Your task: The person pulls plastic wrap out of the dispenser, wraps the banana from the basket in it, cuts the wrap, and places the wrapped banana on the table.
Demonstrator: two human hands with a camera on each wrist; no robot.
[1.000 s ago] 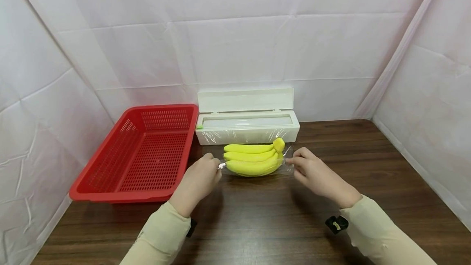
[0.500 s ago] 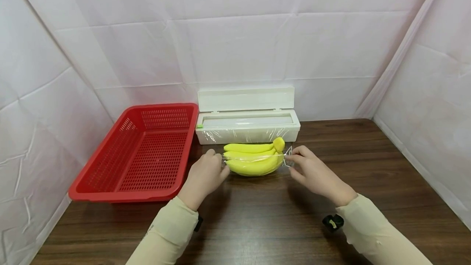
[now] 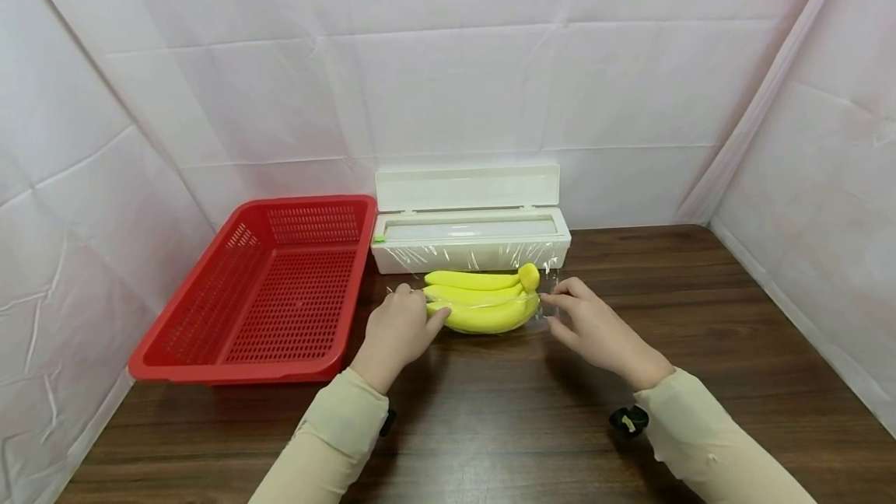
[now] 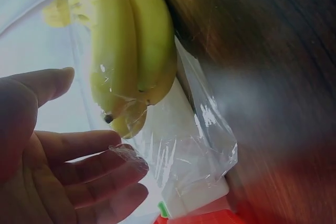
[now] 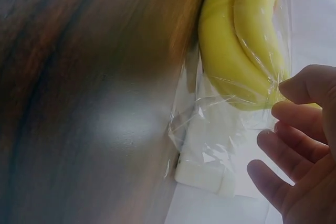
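A bunch of yellow bananas (image 3: 490, 315) lies on the table under clear cling film (image 4: 173, 156), its stem toward the right. At the tip end, my left hand (image 3: 397, 333) has its thumb apart from its fingers; in the left wrist view a crumpled bit of film touches the fingertips. My right hand (image 3: 595, 333) is at the stem end, its fingertips at the film, with a gap between thumb and forefinger in the head view. Creases in the film run toward that thumb (image 5: 302, 85). A white cling film dispenser (image 3: 472, 255) stands behind the bananas, lid up.
On the left stands a red plastic basket (image 3: 210, 373) with slotted walls, close to the dispenser. White cloth walls (image 3: 448, 92) enclose the back and sides of the dark wooden table (image 3: 490, 426).
The left hand has shifted right and its thumb has spread away from the film. The film's near edge has moved up over the bananas. The right hand has shifted slightly left.
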